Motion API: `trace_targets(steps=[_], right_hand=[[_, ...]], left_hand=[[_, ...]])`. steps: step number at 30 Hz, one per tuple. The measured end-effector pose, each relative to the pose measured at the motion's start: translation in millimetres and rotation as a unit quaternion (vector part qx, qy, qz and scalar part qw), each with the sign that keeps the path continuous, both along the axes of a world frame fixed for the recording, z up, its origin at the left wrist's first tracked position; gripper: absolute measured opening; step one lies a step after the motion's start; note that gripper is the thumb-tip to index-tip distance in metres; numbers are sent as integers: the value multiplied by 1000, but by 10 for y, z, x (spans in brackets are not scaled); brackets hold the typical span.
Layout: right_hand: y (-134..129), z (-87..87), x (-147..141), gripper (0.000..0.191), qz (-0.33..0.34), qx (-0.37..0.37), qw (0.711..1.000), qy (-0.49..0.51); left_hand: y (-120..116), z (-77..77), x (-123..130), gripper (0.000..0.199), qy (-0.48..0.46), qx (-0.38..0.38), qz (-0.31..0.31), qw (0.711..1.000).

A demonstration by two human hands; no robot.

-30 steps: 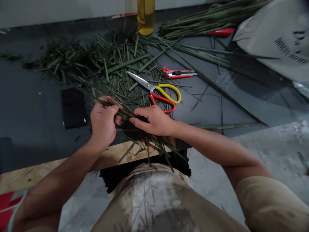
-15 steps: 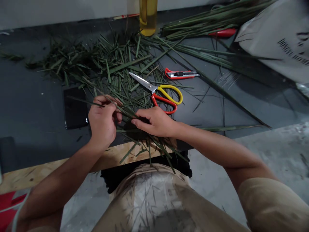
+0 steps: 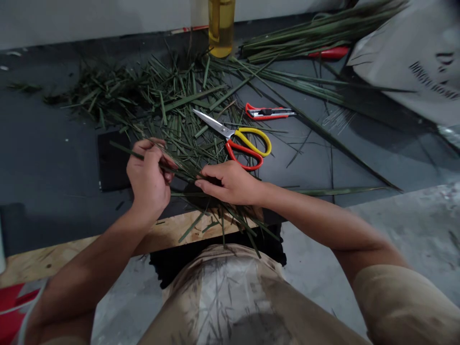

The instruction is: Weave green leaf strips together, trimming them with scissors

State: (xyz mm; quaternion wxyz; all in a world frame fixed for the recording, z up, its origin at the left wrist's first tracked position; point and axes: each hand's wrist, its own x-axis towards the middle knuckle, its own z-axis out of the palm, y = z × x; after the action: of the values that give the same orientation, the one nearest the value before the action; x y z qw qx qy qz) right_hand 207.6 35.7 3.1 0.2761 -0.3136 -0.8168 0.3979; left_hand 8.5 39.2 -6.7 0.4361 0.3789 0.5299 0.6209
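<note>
My left hand [image 3: 150,175] is closed on green leaf strips [image 3: 187,172], with one strip's end sticking out to its left. The fingers and thumb of my right hand [image 3: 230,182] pinch the other part of the same strips. Scissors [image 3: 227,132] with one yellow and one red handle lie just beyond my right hand, blades pointing to the upper left. Behind both hands spreads a pile of cut green leaf pieces [image 3: 136,91]. More pieces hang over the table's front edge below my right hand.
A dark phone [image 3: 113,163] lies left of my left hand. Farther back are a red utility knife [image 3: 269,112], a bottle of yellow liquid [image 3: 221,31], a bundle of long leaves [image 3: 305,38], a red-handled object [image 3: 332,52] and a white bag [image 3: 413,57].
My left hand has moved slightly left, and the strip end beyond it has shifted with it. My right hand has barely moved and keeps its pinch.
</note>
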Motion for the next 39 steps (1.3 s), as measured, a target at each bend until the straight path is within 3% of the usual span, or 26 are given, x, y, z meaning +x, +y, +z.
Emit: trace_targets(steps=[7,12,15,19,21,28,39], right_hand=[[-5,-3,4,33,11,1,1000,3],[-3,-12,-3,32,18,-4,1000,-10],[0,-7,-2,33,16,-5,1000,-15],[8,14,7,33,13,-4,1000,-13],[9,26,12,33,15,-6,1000,-16],[2,31,17,35,21,-6,1000,-19],[10,35,32,35,20,-1,1000,-8]], left_hand=[[70,-31,-21,12,-31,-48,30,998],[116,-111,-98,28,-11,-54,-12,998],[142,-78,-105,34,-23,-71,-23,997],[161,88,-25,31,-67,-143,73,985],[157,170,15,23,-77,-170,91,978],[133,225,-53,9,-51,-118,57,990],[172,195,-110,17,-74,-120,17,990]])
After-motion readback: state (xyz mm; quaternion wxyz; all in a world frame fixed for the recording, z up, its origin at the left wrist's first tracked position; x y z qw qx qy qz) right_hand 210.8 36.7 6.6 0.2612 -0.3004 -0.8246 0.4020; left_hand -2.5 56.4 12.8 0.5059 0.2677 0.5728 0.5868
